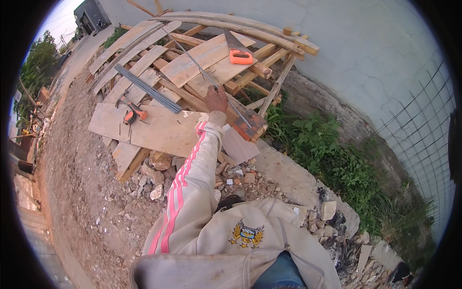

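My left hand (216, 99) is closed around a long thin steel rod (190, 56), which slants across the stacked timber from far left to near right. The rod's near end lies over a thick wooden block (249, 126) with a worn, dark top. Left of the hand, a bundle of short grey steel rods (148, 89) rests on the boards. A claw hammer (136, 109) with an orange-and-black grip and an orange-and-black tape measure (129, 117) lie close together on a wide plank (154, 130). Beyond the hand lies a handsaw (238, 50) with an orange handle. My right hand is out of view.
Loose nails lie on the wide plank. Rubble (156, 180) covers the ground below the timber pile. Green weeds (327, 149) grow along the plastered wall (356, 53) at right, where a wire mesh panel (418, 125) leans. A dirt path runs along the left.
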### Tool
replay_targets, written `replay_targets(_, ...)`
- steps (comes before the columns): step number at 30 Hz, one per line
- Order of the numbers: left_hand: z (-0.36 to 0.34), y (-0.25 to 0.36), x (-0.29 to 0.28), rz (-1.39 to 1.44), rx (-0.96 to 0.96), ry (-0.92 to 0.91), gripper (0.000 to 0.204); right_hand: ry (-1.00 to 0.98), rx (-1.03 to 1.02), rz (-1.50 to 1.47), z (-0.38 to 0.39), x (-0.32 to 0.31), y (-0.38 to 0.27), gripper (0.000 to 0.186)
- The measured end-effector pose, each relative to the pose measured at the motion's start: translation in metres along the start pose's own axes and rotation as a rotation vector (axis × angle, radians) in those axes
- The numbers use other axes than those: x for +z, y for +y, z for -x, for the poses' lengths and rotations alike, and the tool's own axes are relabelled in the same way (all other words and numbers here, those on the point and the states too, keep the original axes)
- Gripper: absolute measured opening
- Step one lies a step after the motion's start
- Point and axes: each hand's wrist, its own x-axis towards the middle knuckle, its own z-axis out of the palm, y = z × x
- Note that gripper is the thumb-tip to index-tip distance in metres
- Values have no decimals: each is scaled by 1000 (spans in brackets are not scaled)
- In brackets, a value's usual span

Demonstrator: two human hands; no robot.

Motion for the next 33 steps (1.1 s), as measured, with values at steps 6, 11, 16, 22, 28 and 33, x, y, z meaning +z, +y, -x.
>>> replay_targets(6, 2, -15, 49, -82, -83, -220, 44, 11, 25, -50, 19, -8, 14, 36)
replay_targets(11, -10, -34, 55, -296, -67, -437, 46, 22, 60, -82, 32, -11, 27, 36)
replay_targets(16, -22, -19, 48, -192, -315, -755, 50, 19, 98, -95, 44, -13, 37, 36)
replay_targets(22, -31, -82, 77, -70, -289, -610, 40, 4, 115, -123, 55, -12, 46, 36)
replay_targets(28, -13, -77, 80, 198, -439, -562, 39, 13, 160, -139, 71, -16, 60, 37)
replay_targets(33, 15, 3, 39, 0, -330, -451, 42, 46, 215, -151, 90, -21, 71, 37)
